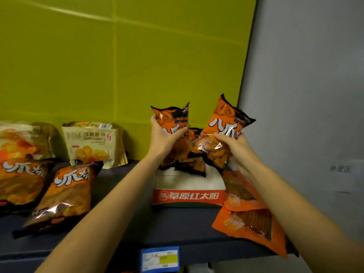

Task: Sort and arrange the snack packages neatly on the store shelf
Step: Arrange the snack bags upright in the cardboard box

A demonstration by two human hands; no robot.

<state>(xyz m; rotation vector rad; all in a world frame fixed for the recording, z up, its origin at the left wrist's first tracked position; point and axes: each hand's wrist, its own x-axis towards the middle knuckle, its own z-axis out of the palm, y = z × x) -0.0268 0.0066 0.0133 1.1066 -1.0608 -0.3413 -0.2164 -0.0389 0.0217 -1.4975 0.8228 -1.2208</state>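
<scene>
My left hand (164, 137) grips one small orange snack bag (174, 120) upright above a red-and-white box (187, 196). My right hand (231, 142) holds a second orange snack bag (224, 123), tilted to the right. A third small orange bag (194, 164) lies on the box top between them, partly hidden. Two larger orange bags lie flat on the dark shelf (137, 223) at left, one (65, 194) nearer the middle, one (17, 182) at the edge of view.
Two pale croissant bags (94, 144) (23, 138) lean against the green back wall. Two flat orange pouches (254, 227) lie at the right by the grey side wall. A blue price tag (160, 259) hangs on the shelf's front edge.
</scene>
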